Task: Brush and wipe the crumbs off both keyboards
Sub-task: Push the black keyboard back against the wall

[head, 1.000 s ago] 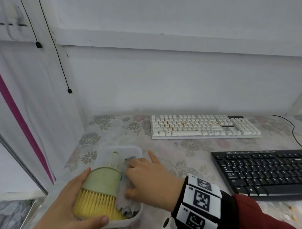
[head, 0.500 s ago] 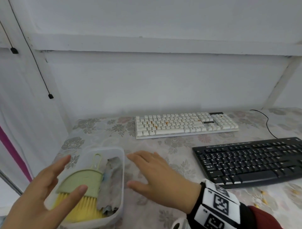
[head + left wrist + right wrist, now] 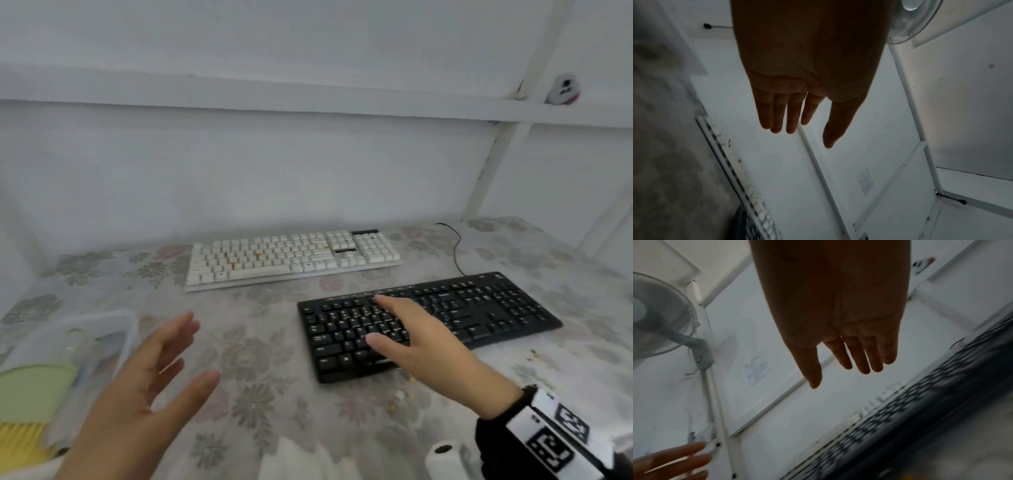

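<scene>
A white keyboard point(image 3: 291, 257) with orange crumbs on its keys lies at the back of the table. A black keyboard point(image 3: 479, 311) lies nearer, to the right. My right hand point(image 3: 404, 329) hovers over the black keyboard's left half, fingers straight and spread, holding nothing. My left hand point(image 3: 147, 383) floats open above the table, left of the black keyboard. In the wrist views both the left hand point(image 3: 797, 116) and the right hand point(image 3: 849, 360) show straight fingers and nothing held. A green brush with yellow bristles point(image 3: 30, 404) lies in a clear plastic tub point(image 3: 126, 329) at the left edge.
Loose crumbs point(image 3: 400, 394) lie on the flowered tablecloth in front of the black keyboard. A black cable point(image 3: 455, 246) runs behind it. A white roll point(image 3: 443, 455) sits at the near edge. A fan point(image 3: 659, 324) shows in the right wrist view.
Both hands left the tub and moved right. The right hand went from beside the tub to over the black keyboard. The left hand lifted away from the brush. The view swung right.
</scene>
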{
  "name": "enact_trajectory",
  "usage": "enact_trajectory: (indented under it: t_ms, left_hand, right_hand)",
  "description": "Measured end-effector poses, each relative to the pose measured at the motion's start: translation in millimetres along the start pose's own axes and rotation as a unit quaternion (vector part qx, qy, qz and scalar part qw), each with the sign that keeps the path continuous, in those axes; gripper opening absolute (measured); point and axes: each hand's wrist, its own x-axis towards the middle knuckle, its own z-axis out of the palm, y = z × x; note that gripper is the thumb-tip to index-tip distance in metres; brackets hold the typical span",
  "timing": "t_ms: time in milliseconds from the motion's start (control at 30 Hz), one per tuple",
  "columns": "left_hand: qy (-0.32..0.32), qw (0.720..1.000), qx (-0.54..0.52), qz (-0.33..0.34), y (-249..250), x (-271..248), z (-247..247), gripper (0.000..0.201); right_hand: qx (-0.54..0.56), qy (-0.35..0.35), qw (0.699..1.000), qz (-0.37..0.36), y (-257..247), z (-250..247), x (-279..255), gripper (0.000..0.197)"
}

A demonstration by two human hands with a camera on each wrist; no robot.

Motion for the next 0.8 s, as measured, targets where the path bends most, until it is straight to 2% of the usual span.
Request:
enact_trajectory:
  t_ms: [167,233,367,500,600,633,700,733,800]
  left_hand:
    - [-0.037,0.998,-0.017,-0.043,6,1,63,0.070]
    - [-0.049,0.997,-0.011,-0.051,9,0,87,0.083]
    - [-0.045,0.996,0.002,-0.081,16,2,129,0.064]
    - [-0.056,0.990,0.034,-0.125,11,8,153,0.083]
    - [-0.065,0.984,0.051,-0.155,8,14,168,0.090]
    - [-0.063,0.983,0.053,-0.166,6,16,172,0.087]
    - [-0.057,0.979,0.059,-0.186,1,21,176,0.079]
    - [-0.057,0.977,0.063,-0.194,-1,24,176,0.078]
    - [-0.066,0.972,0.061,-0.216,-7,30,174,0.083]
  right_hand:
    - [0.023,0.021,0.997,0.077,79,-48,-20,0.065]
    - [0.039,0.027,0.994,0.102,108,-66,-25,0.066]
    - [0.067,0.033,0.986,0.148,160,-98,-31,0.067]
    - [0.078,0.041,0.979,0.183,196,-120,-29,0.073]
    - [0.073,0.026,0.978,0.195,218,-131,-25,0.086]
    - [0.079,0.018,0.976,0.202,224,-133,-23,0.084]
    - [0.084,0.003,0.975,0.205,229,-138,-19,0.055]
    - [0.079,-0.004,0.976,0.204,230,-140,-18,0.050]
    - [0.061,-0.010,0.977,0.204,233,-143,-12,0.058]
